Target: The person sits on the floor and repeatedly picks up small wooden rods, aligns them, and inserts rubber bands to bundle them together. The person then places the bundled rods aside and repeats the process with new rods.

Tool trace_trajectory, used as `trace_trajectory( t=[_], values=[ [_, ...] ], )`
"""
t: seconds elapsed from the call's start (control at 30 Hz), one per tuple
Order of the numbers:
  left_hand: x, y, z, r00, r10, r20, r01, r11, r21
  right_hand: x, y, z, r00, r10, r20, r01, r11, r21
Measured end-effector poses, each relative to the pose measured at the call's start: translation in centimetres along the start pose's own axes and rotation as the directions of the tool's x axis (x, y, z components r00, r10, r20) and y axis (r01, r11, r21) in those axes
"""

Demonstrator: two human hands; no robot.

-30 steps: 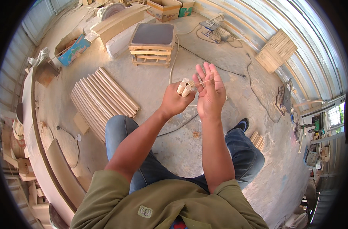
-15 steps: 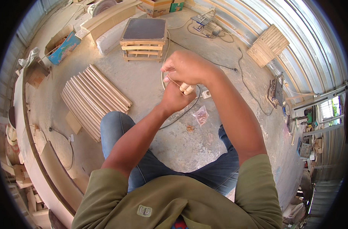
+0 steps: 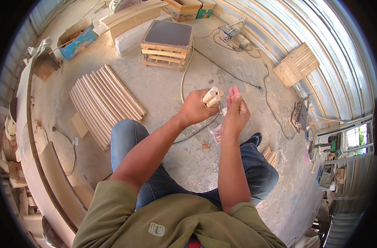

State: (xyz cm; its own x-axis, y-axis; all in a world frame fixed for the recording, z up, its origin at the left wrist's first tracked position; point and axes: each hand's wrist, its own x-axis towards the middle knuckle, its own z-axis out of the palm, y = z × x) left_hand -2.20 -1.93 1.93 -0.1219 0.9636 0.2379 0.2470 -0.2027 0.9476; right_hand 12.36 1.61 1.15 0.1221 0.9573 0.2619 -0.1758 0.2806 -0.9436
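Note:
In the middle, my left hand (image 3: pixel 194 108) is wrapped round a small bundle of wooden dowels (image 3: pixel 213 96). Several round pale ends stick out past the thumb side; the rest of their length is hidden by the fist. My right hand (image 3: pixel 235 111) is raised just to the right of the bundle, apart from it. Its thumb presses against the fingers, and anything pinched there is too small to make out. Below the hands, partly behind my right wrist, a small clear plastic bag (image 3: pixel 215 133) with reddish contents lies on the floor.
Long wooden rods (image 3: pixel 108 103) lie side by side at left. A dark-topped slatted wooden stool (image 3: pixel 167 35) stands ahead. More sticks (image 3: pixel 269 156) lie by my right knee. Cables (image 3: pixel 225 70) cross the floor toward a motor tool (image 3: pixel 238 39). Wooden panels (image 3: pixel 296 64) lean at the right wall.
My right hand has come off the dowel bundle, moving right and nearer, with its forearm now upright. The left hand still holds the dowels, whose ends now show more. The view has shifted slightly.

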Motion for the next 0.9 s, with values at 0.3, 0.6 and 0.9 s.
trace_trajectory(
  t=[0.3,0.6,0.9],
  values=[
    [0.6,-0.8,-0.4,0.997,0.054,0.047,-0.051,0.996,-0.068,1.5,-6.3,1.0,0.379,-0.582,0.72,0.923,0.297,-0.246],
    [-0.1,-1.3,1.3,0.994,0.112,0.011,-0.112,0.994,-0.018,7.2,-12.0,6.2,0.288,0.313,0.905,0.844,0.364,-0.394],
    [0.4,-1.0,-1.1,1.0,-0.019,0.018,0.021,0.995,-0.093,4.8,-10.6,1.5,0.514,0.068,0.855,0.707,0.53,-0.468]
  ],
)
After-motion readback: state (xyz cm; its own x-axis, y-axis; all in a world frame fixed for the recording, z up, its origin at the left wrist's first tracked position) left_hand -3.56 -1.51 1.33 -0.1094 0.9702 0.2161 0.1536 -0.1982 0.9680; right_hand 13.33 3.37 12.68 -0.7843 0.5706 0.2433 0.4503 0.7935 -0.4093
